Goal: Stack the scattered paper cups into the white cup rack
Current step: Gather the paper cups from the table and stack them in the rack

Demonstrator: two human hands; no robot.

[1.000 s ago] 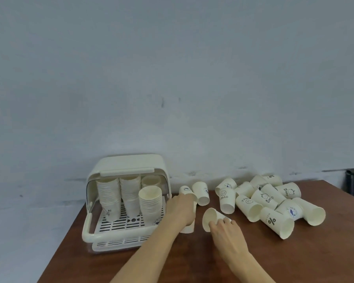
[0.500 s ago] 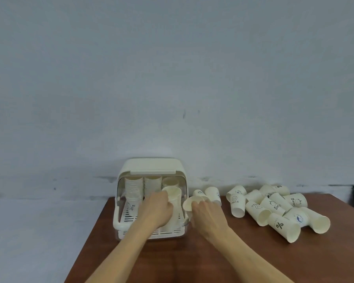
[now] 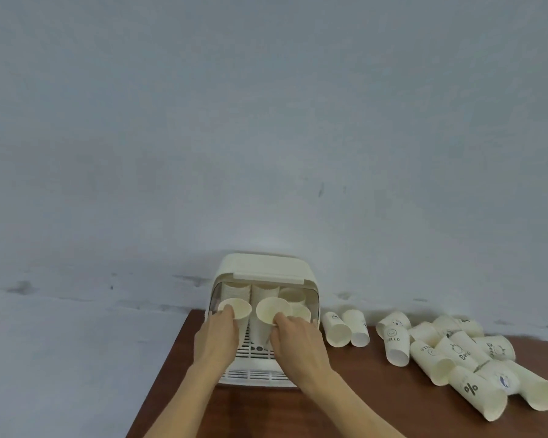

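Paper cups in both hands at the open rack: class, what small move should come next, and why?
Probably lower both cups and let go. The left hand and right hand each hold a paper cup upright, mouth up, over the slatted floor of the white cup rack, beside standing stacks.

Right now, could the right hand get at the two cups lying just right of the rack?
Probably yes, once free: the right hand holds a cup at the rack, and bare table separates it from the two cups.
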